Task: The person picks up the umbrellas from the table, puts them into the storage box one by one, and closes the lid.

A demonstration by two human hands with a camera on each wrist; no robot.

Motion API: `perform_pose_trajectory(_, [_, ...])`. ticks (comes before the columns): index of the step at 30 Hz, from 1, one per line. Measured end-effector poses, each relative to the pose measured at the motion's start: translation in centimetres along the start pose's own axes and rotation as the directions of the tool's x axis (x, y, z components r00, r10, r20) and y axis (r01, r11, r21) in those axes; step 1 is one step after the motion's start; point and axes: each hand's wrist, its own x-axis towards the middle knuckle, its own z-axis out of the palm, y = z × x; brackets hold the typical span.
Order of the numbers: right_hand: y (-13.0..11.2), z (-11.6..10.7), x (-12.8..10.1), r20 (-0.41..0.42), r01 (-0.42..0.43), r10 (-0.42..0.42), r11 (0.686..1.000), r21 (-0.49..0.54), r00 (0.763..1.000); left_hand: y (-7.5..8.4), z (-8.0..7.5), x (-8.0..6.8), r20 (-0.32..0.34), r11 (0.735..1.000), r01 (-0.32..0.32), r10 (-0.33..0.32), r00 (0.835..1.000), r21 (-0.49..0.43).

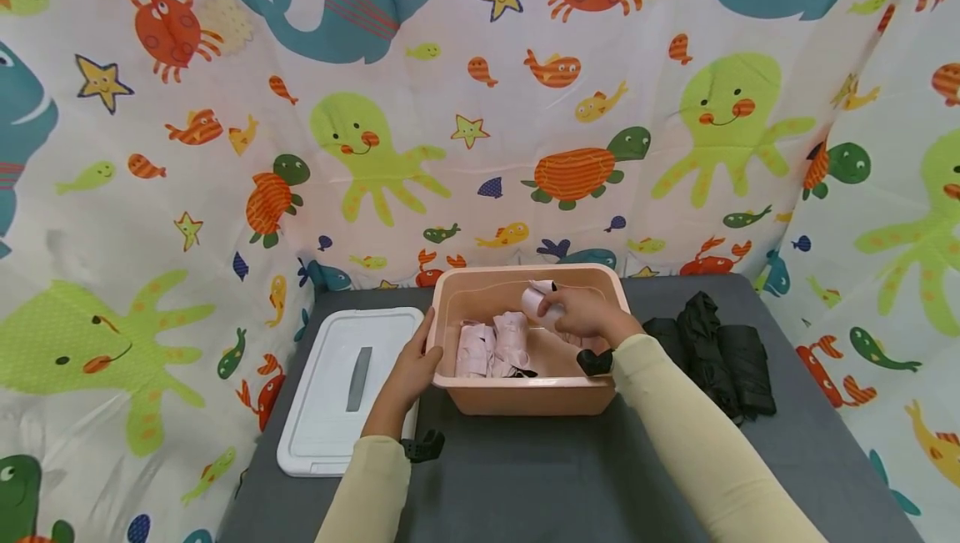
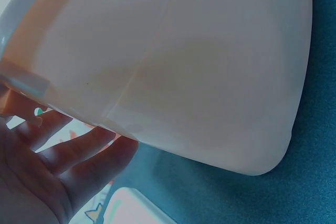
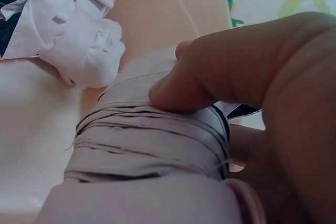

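Right hand point(image 1: 581, 311): inside the pink tub point(image 1: 525, 397), fingers curled round a rolled pale-pink cloth bundle point(image 1: 538, 301), held above the tub's floor near the back wall.
Left hand point(image 1: 411, 372): fingers straight, pressed against the tub's outer left wall, thumb at the rim.
Other rolls point(image 1: 495, 347): two pale-pink bundles standing side by side in the tub, left of the held one.
White lid point(image 1: 341, 389): flat on the grey worktop point(image 1: 540, 476), just left of the tub.
Dark folded items point(image 1: 720, 359): on the worktop, right of the tub.
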Motion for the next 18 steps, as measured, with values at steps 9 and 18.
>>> perform_pose_trajectory(9, [0.7,1.1,0.8,0.113,-0.043,0.035,0.997,0.068,0.993,-0.2,0.1,-0.2,0.002,1.000,-0.012,0.012,1.000,-0.019])
perform_pose_trajectory(18, [1.0,1.7,1.8,0.190,-0.119,0.094,0.984,0.129,0.977,-0.2,0.0,-0.2,-0.007,1.000,-0.002,0.002,1.000,-0.012])
